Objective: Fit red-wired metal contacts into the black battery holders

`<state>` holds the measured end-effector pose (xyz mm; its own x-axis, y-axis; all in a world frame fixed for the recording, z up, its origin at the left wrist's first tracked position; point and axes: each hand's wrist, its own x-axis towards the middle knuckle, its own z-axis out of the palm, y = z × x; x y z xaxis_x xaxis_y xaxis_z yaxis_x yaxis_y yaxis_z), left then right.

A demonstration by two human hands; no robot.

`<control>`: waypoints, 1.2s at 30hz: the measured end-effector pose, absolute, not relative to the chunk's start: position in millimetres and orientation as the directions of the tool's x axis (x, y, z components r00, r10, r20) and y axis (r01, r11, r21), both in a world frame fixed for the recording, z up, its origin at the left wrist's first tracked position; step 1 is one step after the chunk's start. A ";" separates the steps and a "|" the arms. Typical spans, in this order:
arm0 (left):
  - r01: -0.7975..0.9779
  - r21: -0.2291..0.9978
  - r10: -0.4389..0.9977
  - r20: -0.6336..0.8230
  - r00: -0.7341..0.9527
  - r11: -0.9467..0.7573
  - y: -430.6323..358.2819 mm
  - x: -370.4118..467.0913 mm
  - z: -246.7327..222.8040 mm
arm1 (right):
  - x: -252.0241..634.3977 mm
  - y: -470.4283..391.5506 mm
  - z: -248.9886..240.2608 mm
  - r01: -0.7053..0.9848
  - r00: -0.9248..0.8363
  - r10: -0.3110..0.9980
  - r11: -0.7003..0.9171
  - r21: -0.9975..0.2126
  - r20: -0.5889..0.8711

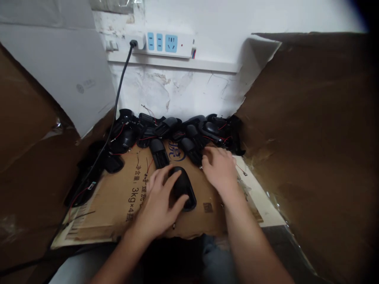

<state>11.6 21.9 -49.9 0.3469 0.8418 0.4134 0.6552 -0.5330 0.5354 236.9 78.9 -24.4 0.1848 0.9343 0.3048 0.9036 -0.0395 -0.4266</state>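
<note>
On the printed cardboard sheet (115,197) lies a black plastic housing (184,185), near its middle. My left hand (162,193) is around its left side, thumb at its lower end and fingers at its upper left. At the pile's front edge is my right hand (218,165), fingers curled beside another black housing (191,151); whether it grips anything is hidden. One more housing (160,153) lies just beyond my left hand.
Several black parts with thin red wires (168,126) are heaped along the wall. A black cable (118,92) hangs from a power strip (166,43) down the left side. Cardboard walls (310,138) stand left and right.
</note>
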 end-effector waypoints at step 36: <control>0.464 0.789 0.906 0.415 0.083 -0.404 39.1 -3.5 -37.1 | 214.5 80.0 -30.5 0.799 -0.134 0.875 0.373 -0.472 0.465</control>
<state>-3.5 39.1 -37.1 0.0833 0.9060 0.4150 0.4636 -0.4039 0.7887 214.5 80.0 -30.5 -0.1339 0.8751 0.4650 0.7990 0.3729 -0.4717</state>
